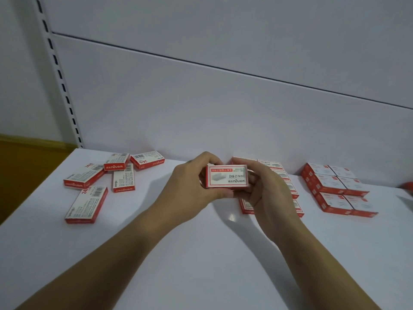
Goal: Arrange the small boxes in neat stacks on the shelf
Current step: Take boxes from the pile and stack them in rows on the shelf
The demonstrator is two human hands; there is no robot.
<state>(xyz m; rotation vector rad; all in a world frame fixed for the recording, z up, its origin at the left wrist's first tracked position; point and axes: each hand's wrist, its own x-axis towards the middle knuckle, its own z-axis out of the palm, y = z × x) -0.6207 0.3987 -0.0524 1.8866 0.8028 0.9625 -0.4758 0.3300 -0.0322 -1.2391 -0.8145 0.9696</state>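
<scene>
We log a single view: a wide-angle camera worn on the head, facing forward and down across the white shelf [212, 253] to its back panel [223, 113]. It sits close; both forearms enter from the bottom edge, and the left hand [190, 186] and right hand [266, 193] meet on a small box [226, 176] near frame centre. The shelf's back edge runs down toward the right.

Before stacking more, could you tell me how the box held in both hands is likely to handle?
The held box shows square edges between the left hand and right hand, so probably stiff. Flat faces suggest it won't roll and should stack steadily.
</scene>
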